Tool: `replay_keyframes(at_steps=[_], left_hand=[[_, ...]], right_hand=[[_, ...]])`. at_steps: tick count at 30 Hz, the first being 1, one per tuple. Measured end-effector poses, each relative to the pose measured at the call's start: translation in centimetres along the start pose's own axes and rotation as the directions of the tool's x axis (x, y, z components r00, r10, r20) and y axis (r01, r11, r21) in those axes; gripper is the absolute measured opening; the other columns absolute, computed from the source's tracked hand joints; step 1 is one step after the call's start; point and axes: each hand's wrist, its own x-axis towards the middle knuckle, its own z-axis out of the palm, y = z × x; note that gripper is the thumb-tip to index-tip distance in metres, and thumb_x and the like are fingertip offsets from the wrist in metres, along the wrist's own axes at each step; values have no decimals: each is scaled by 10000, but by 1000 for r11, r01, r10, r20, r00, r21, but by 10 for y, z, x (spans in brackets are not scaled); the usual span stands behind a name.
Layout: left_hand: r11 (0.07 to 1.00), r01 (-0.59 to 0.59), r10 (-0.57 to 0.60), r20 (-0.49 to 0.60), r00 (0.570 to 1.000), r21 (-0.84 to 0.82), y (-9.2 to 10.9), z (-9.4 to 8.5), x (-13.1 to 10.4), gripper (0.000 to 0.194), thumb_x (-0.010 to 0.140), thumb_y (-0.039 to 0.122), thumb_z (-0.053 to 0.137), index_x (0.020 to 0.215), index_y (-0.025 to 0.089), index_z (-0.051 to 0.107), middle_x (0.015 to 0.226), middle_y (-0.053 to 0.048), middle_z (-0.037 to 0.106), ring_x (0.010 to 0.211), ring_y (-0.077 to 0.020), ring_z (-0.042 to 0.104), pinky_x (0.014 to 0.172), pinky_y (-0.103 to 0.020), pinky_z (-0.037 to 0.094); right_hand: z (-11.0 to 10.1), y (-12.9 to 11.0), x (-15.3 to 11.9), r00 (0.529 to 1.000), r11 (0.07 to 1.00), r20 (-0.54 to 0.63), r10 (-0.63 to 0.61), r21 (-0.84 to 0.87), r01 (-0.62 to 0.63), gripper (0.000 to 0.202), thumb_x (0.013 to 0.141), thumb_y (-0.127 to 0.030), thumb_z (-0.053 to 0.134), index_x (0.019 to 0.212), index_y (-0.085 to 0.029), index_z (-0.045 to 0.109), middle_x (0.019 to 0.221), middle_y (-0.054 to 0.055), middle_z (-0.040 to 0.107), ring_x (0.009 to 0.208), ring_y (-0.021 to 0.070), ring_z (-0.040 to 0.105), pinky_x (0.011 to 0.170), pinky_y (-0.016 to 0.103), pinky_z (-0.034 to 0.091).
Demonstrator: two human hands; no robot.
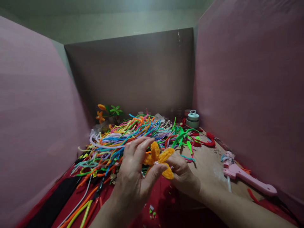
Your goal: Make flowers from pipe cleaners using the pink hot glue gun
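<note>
An orange pipe-cleaner flower (155, 153) with several looped petals and a small pale centre is held up between my two hands, facing me. My left hand (136, 167) grips it from the left, thumb on a lower petal near the centre and fingers around its far side. Behind the right-hand petals, the curled fingers of my right hand (181, 172) close on the flower's back; what exactly they pinch there is hidden. Just beyond the hands lies a big heap of loose coloured pipe cleaners (118, 139).
A pink glue gun (249, 180) lies on a brown board (209, 161) at right. Finished orange flowers (100, 116) and a green one (116, 110) stand at back left. A mint-lidded container (193, 118) is at back right. Pink panels (249, 79) flank the red cloth (133, 209).
</note>
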Motion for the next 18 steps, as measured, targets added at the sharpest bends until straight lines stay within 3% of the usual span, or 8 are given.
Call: replay_keyframes(at_steps=[6,13,18], left_hand=[[996,-59,54,66,996,68,-6,11,-2,522,775,415,581,1217,201,405,1207,-125,480,1145,-268,423,944,-423,399],[904,-131,144,0,990,408,1,16,-3,614,762,442,582,1265,161,372,1213,-169,481,1131,-334,423,941,-507,366],[931,-119,113,38,993,346,0,15,-3,580,779,425,567,1264,177,369,1205,-152,480,1131,-312,429,934,-479,386]], right_hand=[[1,-1,0,999,999,-45,-6,47,8,412,833,-576,403,803,-219,607,765,19,602,731,167,518,728,327,403],[1,-5,3,994,998,-103,-32,-51,27,407,840,-558,395,700,-207,547,702,8,579,663,152,484,707,324,390],[1,-4,3,995,997,-101,-25,-70,18,412,835,-563,404,722,-206,576,706,13,596,676,157,490,695,319,388]])
